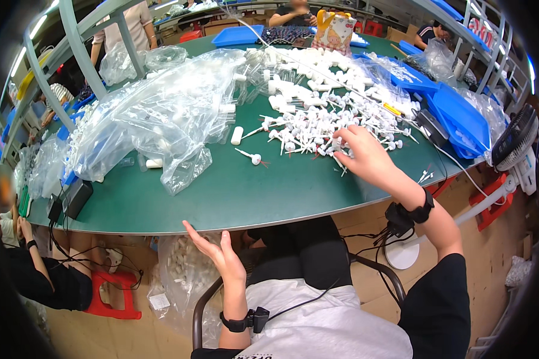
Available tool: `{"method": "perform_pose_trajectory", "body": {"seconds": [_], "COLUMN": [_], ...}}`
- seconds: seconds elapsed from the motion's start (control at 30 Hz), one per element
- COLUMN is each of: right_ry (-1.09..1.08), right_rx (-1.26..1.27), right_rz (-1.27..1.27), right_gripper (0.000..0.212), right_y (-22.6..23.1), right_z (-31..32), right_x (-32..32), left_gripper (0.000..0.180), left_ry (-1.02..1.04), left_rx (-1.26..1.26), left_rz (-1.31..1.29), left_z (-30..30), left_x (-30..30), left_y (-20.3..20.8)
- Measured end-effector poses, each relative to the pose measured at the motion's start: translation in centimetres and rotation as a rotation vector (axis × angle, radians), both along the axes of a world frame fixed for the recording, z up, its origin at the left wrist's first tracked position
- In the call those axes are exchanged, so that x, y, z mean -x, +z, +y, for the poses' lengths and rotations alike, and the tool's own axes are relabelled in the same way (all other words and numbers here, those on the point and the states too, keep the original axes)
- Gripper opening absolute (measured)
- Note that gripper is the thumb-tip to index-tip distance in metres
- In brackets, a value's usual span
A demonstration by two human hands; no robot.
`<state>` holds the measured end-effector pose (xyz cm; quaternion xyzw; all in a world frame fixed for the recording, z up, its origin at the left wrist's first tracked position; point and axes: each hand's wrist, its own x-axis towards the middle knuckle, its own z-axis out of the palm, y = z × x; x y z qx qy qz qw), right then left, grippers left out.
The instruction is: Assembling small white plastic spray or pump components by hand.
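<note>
My right hand point(368, 157) reaches into the near edge of a pile of small white stemmed parts point(305, 127), some with thin red wires. Its thumb and fingers curl round one white part point(337, 143), partly hidden by the fingers. My left hand point(224, 258) holds nothing; its fingers are spread beside the table's front edge. Apart from the pile, a single white stemmed part with red wires point(255, 159) lies on the green table point(239, 200). A short white cylinder point(237, 136) stands or lies just beyond it.
Clear plastic bags point(161, 113) with white pieces cover the left of the table. Blue trays point(458, 119) and a black adapter point(431, 127) sit at the right, near a fan point(515, 140). A red stool point(115, 296) stands lower left. Other people work around the table.
</note>
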<state>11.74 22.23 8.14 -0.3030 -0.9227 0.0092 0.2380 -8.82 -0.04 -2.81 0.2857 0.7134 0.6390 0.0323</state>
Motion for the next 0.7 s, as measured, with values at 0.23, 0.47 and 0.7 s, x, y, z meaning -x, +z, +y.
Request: {"method": "perform_pose_trajectory", "body": {"seconds": [0.23,0.47,0.7], "right_ry": [0.007,-0.031,0.075], "right_rx": [-0.027,0.226,0.54], "right_rz": [-0.051,0.24,0.003], "right_gripper": [0.025,0.026,0.037], "right_y": [0.2,3.5,4.8], "right_z": [1.2,3.7,10.7], "right_x": [0.7,2.3,9.5], "left_gripper": [0.068,0.068,0.071], "left_ry": [-0.045,-0.085,-0.124], "left_rx": [-0.138,-0.192,-0.12], "left_rz": [-0.106,-0.168,-0.175], "left_z": [0.2,0.4,0.2], "left_x": [0.2,0.3,0.9], "left_y": [-0.2,-0.2,-0.5]}}
